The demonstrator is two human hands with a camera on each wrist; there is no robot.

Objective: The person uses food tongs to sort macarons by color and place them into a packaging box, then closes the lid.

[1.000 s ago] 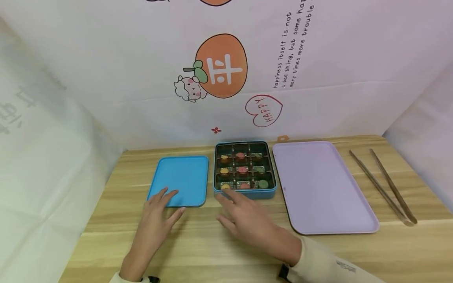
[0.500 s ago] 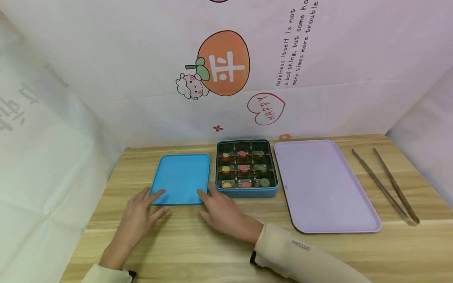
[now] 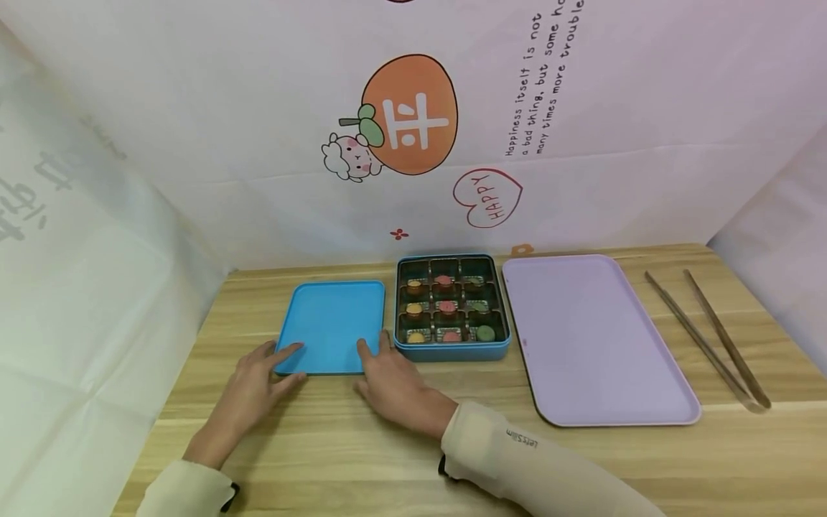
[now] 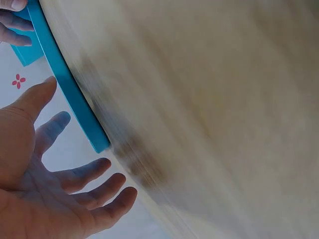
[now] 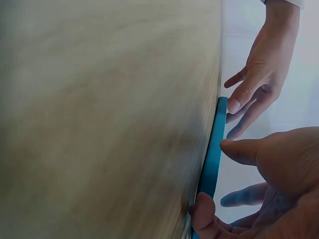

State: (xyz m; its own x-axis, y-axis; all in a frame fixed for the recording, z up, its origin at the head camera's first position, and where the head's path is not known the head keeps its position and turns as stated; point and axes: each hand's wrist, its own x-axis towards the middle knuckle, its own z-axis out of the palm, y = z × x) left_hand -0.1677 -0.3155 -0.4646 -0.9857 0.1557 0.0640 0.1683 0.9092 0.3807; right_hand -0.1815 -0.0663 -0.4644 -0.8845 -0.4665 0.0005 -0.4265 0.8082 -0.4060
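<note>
A blue square lid (image 3: 332, 316) lies flat on the wooden table. At its near left corner is my left hand (image 3: 248, 388), the index finger reaching over the rim. In the left wrist view, that hand's fingers (image 4: 82, 174) are spread loosely around the lid's corner. My right hand (image 3: 397, 388) is at the near right corner, its index finger over the rim and other fingers along the right side. The right wrist view shows its thumb and fingers at the lid's edge (image 5: 212, 164). Immediately right stands a blue tin (image 3: 452, 353) with divided compartments holding small yellow, pink and green round sweets.
A lilac tray (image 3: 594, 345) lies right of the tin. Farther right are metal tongs (image 3: 698, 339) with their legs spread. A white printed cloth (image 3: 271, 129) hangs behind the table (image 3: 336, 452), with more cloth at the sides.
Both hands have moved left; the right hand came from in front of the tin to the lid's near right corner, the left hand from over the lid to its near left corner.
</note>
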